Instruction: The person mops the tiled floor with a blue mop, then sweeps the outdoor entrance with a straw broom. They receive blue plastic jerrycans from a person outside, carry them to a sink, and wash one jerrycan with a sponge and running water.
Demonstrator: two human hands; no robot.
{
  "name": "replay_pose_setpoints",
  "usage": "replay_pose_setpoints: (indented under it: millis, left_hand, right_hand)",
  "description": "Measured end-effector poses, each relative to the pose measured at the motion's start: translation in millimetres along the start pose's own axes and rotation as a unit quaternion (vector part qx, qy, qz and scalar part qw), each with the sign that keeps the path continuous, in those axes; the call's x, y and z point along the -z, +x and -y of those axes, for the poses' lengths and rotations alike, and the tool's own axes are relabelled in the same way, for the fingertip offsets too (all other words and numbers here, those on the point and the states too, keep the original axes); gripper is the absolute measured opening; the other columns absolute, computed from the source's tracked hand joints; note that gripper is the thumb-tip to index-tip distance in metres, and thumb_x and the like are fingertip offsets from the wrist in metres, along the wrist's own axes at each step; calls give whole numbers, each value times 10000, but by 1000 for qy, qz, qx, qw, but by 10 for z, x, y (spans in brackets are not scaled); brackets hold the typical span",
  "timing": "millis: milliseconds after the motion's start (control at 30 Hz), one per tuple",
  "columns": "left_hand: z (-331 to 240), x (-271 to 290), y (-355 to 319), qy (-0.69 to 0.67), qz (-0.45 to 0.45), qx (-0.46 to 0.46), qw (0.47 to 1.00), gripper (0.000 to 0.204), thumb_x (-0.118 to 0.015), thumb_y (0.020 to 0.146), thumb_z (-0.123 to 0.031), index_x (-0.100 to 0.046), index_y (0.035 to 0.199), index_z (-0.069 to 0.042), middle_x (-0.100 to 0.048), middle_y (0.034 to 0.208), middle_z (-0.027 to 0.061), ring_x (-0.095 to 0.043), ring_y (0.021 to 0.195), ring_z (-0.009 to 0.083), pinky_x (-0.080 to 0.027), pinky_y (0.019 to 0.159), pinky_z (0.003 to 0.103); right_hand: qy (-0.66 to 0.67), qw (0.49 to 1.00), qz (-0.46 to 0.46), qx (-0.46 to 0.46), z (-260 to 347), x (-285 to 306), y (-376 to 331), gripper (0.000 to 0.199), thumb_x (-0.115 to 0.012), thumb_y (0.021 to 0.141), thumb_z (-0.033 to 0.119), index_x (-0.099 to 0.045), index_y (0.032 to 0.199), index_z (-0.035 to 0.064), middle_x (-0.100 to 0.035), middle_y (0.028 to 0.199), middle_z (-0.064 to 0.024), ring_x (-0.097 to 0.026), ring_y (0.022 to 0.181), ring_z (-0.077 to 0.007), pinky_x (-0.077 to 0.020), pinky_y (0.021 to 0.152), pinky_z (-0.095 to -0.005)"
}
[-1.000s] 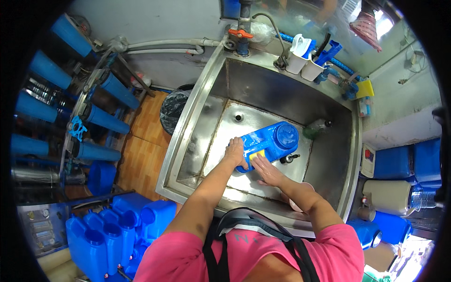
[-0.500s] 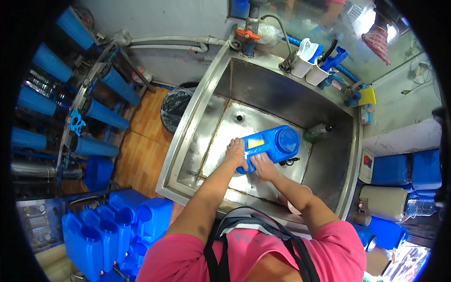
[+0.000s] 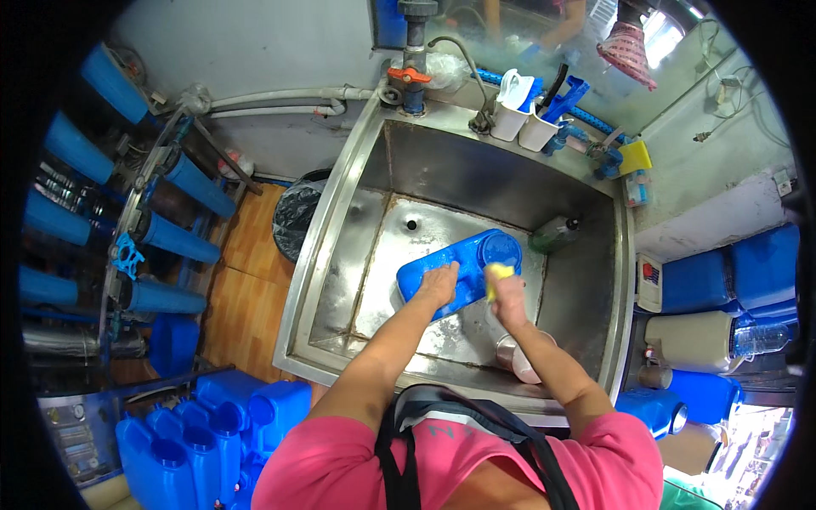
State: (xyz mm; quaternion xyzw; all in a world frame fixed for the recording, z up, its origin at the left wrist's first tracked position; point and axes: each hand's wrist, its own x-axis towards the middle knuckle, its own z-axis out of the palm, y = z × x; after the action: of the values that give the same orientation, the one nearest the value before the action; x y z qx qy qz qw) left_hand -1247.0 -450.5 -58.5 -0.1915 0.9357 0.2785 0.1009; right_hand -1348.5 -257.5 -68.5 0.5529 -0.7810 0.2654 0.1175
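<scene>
A blue plastic jug (image 3: 463, 255) lies on its side in the stainless-steel sink (image 3: 391, 293), its round cap pointing right. My left hand (image 3: 435, 286) is closed on the jug's upper side, around its handle area. To the right of the jug, near the cap, my right hand (image 3: 509, 304) grips a yellow sponge (image 3: 498, 273), slightly blurred by motion. Whether the sponge touches the jug, I cannot tell. A pinkish dipper (image 3: 525, 364) rests in the sink below my right forearm.
A green bottle (image 3: 554, 235) stands at the sink's right wall. White holders (image 3: 514, 115) with brushes sit on the back ledge, near a red-handled valve (image 3: 410, 76). Blue jugs (image 3: 183, 450) crowd the lower left; more containers (image 3: 697, 280) line the right. A lined bin (image 3: 297, 217) stands left.
My right hand has moved right, off the jug's near side, and now shows a yellow sponge. The yellow patch on the jug is gone. My left hand has shifted onto the jug's middle.
</scene>
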Motion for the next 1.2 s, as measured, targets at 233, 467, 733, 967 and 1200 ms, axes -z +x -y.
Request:
replay_pose_setpoints:
  millis: [233,467,733,967,1200]
  left_hand:
    - [-335,168,-170,-37,-71,21,997,211,-624,716,-114,-578,903,-27,-663,832,219,-659,815,374,-525,741,465]
    - [-255,719,-566,11,-116,-39,992,235,-658,678,-121,-600,895,-51,-648,752,207,-645,754,390,-515,674,482]
    - [-106,863,-819,118,-160,-180,963,200,-636,678,-80,-627,877,-92,-654,723,150,-659,702,319,-512,595,445]
    - [-59,846,-876,160,-174,-215,948,152,-610,697,-76,-623,846,-97,-652,714,133,-660,684,304,-515,595,426]
    - [-88,997,-844,41,-200,15,979,396,-656,668,-106,-653,1064,-95,-674,825,179,-657,801,351,-519,721,447]
  right_hand:
    - [5,1000,8,-2,-94,13,496,466,-630,634,18,-689,1065,186,-395,1434,-117,-324,1341,-368,-299,1012,-601]
    - [132,943,-188,-241,-73,298,1161,235,-515,820,119,-690,974,85,-604,1140,-187,-579,1052,-349,-476,883,-406]
    - [76,982,154,77,190,641,1238,175,-586,680,35,-625,828,119,-591,739,-106,-584,759,-314,-431,760,-431]
    - [92,956,215,175,280,555,1257,214,-569,687,42,-617,866,149,-597,734,-113,-593,774,-324,-445,778,-443]
    - [190,916,-54,-348,105,666,1065,303,-451,771,1,-600,1026,68,-633,908,-185,-633,872,-308,-493,791,-378]
